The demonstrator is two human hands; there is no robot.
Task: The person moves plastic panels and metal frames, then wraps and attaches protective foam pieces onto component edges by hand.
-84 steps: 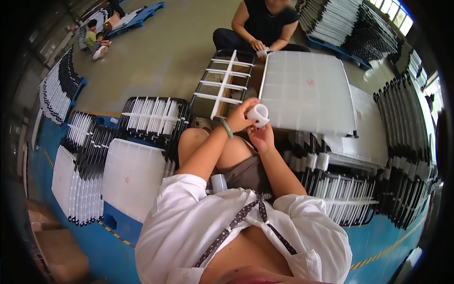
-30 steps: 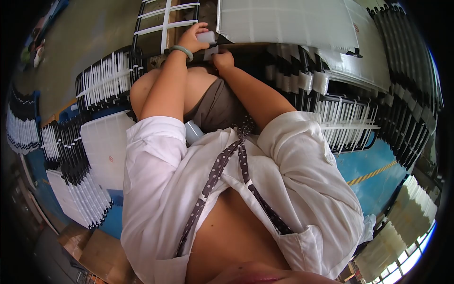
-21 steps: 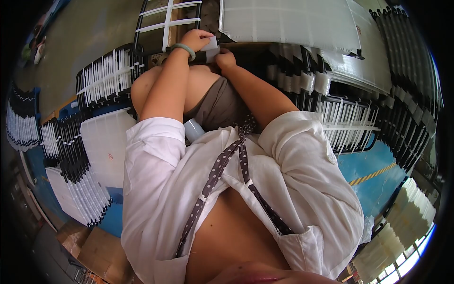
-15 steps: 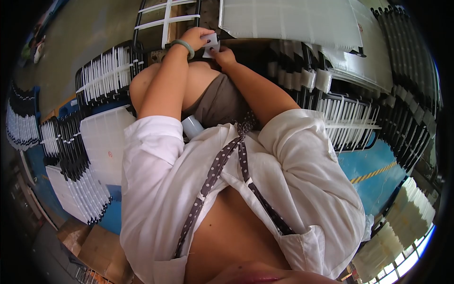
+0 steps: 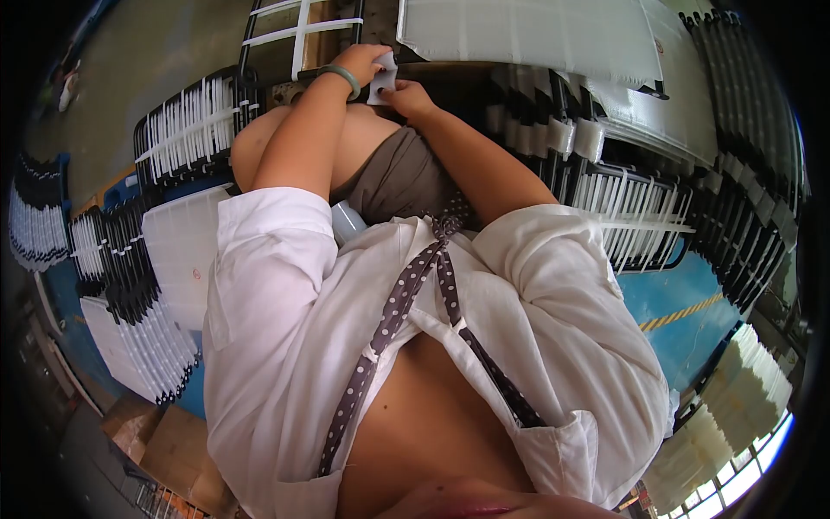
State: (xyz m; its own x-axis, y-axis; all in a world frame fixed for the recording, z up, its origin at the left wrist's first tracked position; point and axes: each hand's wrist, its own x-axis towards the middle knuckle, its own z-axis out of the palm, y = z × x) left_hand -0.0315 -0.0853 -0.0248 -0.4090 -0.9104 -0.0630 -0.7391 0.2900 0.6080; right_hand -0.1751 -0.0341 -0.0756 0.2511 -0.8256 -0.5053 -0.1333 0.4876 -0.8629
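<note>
A small white slip [image 5: 382, 80], maybe paper or foam sheet, is stretched between my two hands above my lap. My left hand [image 5: 360, 60], with a bangle at the wrist, pinches its upper end. At the lower end, the fingers of my right hand [image 5: 410, 98] are closed on it. Just beyond my left hand lies a black tubular frame [image 5: 360, 24] crossed by white straps [image 5: 303, 35]. A large panel in clear wrapping [image 5: 527, 35] is ahead and right of my right hand, apart from it.
Black frames with white slats [image 5: 190, 125] stand at my left, with wrapped white panels [image 5: 183, 251] behind them. More slatted frames [image 5: 635, 221] and wrapped stacks are on my right. Cardboard boxes [image 5: 181, 454] sit behind at left. Yellow-black tape [image 5: 683, 313] marks the blue surface.
The white slip now hangs more upright and looks like one longer strip between my hands. My hands have shifted slightly, and both still grip it.
</note>
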